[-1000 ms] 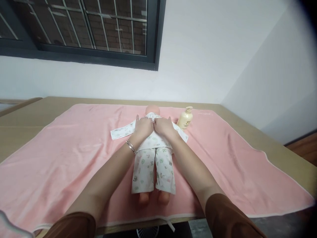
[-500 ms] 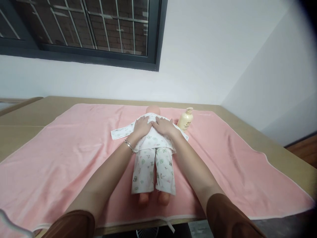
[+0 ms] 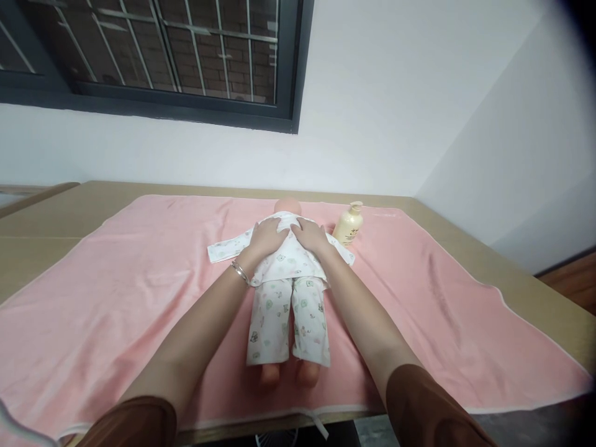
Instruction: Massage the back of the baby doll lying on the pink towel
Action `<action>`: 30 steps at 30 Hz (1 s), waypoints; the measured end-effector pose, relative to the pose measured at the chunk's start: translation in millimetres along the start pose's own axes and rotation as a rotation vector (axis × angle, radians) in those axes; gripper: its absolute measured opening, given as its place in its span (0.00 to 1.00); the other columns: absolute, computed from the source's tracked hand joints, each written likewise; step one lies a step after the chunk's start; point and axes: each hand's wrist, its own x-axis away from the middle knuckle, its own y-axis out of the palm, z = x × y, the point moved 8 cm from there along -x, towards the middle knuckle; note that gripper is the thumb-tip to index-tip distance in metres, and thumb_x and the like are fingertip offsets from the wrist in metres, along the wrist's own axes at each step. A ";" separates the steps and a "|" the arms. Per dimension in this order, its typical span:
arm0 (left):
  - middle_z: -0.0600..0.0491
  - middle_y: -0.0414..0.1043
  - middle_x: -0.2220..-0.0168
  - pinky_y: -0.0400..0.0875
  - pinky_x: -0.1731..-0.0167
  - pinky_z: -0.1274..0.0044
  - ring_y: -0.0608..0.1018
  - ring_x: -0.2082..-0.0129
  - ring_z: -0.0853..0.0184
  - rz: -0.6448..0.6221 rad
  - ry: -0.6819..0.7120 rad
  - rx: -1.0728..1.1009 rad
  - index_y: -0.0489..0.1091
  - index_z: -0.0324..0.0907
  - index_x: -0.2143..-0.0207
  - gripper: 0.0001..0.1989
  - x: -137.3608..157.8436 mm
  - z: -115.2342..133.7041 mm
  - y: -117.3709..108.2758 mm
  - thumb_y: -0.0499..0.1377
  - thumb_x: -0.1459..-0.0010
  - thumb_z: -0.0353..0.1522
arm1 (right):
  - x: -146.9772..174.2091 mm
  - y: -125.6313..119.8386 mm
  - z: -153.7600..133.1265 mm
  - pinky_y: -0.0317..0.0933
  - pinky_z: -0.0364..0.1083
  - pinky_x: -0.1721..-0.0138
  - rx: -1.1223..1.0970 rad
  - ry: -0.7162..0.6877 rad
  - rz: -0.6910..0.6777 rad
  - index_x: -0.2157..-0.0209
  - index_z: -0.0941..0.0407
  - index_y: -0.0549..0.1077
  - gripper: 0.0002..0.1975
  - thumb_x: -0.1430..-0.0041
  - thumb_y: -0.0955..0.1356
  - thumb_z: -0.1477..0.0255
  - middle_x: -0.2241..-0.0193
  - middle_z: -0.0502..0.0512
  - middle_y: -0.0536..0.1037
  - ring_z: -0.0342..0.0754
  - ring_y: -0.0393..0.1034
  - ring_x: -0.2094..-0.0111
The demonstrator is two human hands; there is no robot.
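A baby doll (image 3: pixel 286 264) in a white printed top and trousers lies on a pink blanket (image 3: pixel 153 279), head toward the wall and feet toward me. On the left side of the doll's upper torso, my left hand (image 3: pixel 269 238) rests flat with its fingers stretched out. Opposite it, my right hand (image 3: pixel 311 237) lies flat on the right side, fingers extended and thumb pointing inward. A narrow strip of the top shows between the two thumbs. Neither hand grips anything. The doll's right-side sleeve is partly hidden behind my right wrist.
A cream pump bottle (image 3: pixel 348 223) stands on the blanket just right of the doll. Beneath the blanket is a wooden table (image 3: pixel 112 191) that meets a white wall (image 3: pixel 363 143). A dark-framed window (image 3: pixel 186 108) is set above. Part of a fan (image 3: pixel 276 438) shows below the front edge.
My hands have slid slightly apart across the doll's upper torso, widening the space between the thumbs. The doll and the bottle stay in place.
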 end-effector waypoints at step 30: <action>0.41 0.68 0.36 0.44 0.30 0.53 0.65 0.33 0.53 0.064 0.031 -0.082 0.67 0.40 0.40 0.23 0.7 4.9 0.0 0.48 0.31 0.39 | 7.1 -3.2 -16.2 0.43 0.70 0.36 0.110 0.066 -0.030 0.41 0.60 0.69 0.25 0.27 0.54 0.62 0.40 0.70 0.71 0.65 0.62 0.37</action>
